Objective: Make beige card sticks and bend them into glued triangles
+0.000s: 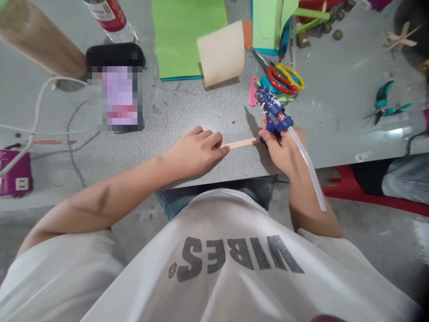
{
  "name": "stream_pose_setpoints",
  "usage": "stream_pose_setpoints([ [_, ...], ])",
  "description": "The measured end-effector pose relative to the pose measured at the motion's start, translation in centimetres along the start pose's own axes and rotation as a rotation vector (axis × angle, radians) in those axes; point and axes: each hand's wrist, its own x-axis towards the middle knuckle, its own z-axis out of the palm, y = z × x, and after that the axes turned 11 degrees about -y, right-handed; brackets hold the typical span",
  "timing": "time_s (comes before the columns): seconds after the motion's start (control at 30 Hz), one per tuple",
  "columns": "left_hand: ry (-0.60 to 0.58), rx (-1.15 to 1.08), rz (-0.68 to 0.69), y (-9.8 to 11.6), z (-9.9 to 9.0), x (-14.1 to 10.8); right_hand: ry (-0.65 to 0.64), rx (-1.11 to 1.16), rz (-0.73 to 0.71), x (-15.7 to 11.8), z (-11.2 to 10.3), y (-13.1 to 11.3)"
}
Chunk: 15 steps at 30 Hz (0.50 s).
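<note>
My left hand [204, 150] rests near the table's front edge, thumb and fingers closed on one end of a flat wooden craft stick [244, 143]. The stick points right, and its far end reaches my right hand [284, 145]. That hand is wrapped round the handle of a blue hot glue gun [272, 109]. A long clear glue stick [310, 172] trails out of the gun's back end over my right forearm. The gun's nozzle points up and away, close to a pink craft stick [253, 91]. My right fingers are mostly hidden behind the gun.
Beyond the gun lie red-and-yellow-handled scissors [284, 79], green paper [187, 40] and a curled cream sheet [221, 53]. Teal pliers [384, 103] lie at right. A phone [120, 94], a bottle [109, 18], a white cable [36, 107] and a purple box [16, 172] are at left.
</note>
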Motion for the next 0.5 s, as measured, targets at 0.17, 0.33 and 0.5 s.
stream_pose_setpoints([
  [0.17, -0.022, -0.048, -0.014, 0.1, 0.0, 0.0, 0.034, 0.086, -0.004, 0.0, -0.8, 1.2],
  [0.33, -0.016, -0.105, -0.031, 0.1, 0.3, 0.1, 0.055, 0.113, 0.041, 0.1, -1.5, 2.3],
  [0.5, -0.040, -0.103, -0.033, 0.2, 0.2, 0.0, 0.056, 0.089, 0.073, 0.3, -2.2, 3.2],
])
